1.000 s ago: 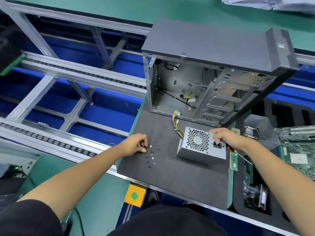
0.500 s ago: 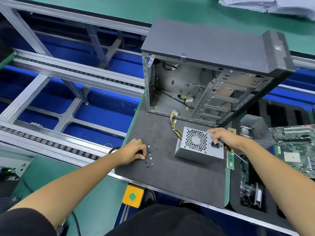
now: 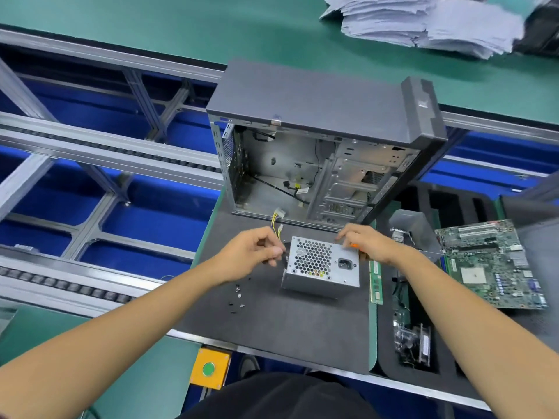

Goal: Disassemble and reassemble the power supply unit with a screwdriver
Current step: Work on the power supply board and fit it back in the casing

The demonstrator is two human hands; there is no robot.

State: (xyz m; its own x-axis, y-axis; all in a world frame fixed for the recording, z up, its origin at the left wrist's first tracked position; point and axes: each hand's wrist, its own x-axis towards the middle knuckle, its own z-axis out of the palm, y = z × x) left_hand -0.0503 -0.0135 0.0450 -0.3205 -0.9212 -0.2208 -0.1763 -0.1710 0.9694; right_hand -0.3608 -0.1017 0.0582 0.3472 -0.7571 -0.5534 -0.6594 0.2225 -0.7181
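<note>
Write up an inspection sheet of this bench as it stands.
Surface: dark mat, green rim.
Job's things: PSU on the mat, fan grille up; loose screws beside it; orange tool under the right hand.
Clutter: RAM stick, motherboard, paper stack.
Hands: left hand pinching something small, unclear what; right hand at the PSU's far edge.
Cables: yellow leads from the PSU.
Surroundings: open case, conveyor rails.

Orange-handled screwdriver (image 3: 354, 246) mostly hidden under right hand (image 3: 367, 244); left hand (image 3: 254, 255) fingertips possibly pinch a screw, too small to tell; blurred white paper stack (image 3: 423, 22) cut by top edge.
</note>
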